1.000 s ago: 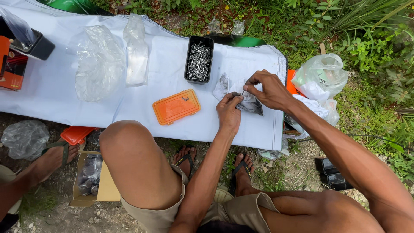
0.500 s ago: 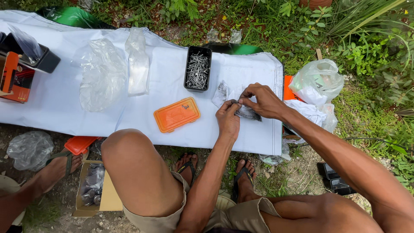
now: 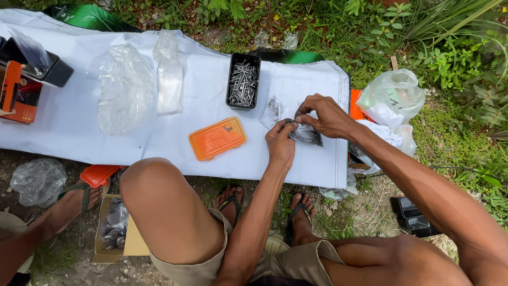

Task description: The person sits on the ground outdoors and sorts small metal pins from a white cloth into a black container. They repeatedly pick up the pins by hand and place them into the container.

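Observation:
Both my hands meet over a small clear plastic bag (image 3: 305, 132) with dark contents, lying on the white sheet (image 3: 201, 90). My left hand (image 3: 280, 142) pinches the bag's left edge between thumb and fingers. My right hand (image 3: 324, 116) grips the top of the bag from the right. Just left of the hands lies a shut orange plastic case (image 3: 217, 138). A black tray of nails (image 3: 243, 81) stands beyond them.
Crumpled clear plastic bags (image 3: 124, 87) lie on the sheet's left half, with a black box (image 3: 37, 66) and an orange carton (image 3: 18, 92) at its left end. A white plastic bag (image 3: 390, 98) sits in the grass at right. Another person's sandalled foot (image 3: 69, 204) is at lower left.
My hands have stayed on the small bag, shifting slightly as the fingers work its top edge. The camera view moved a little.

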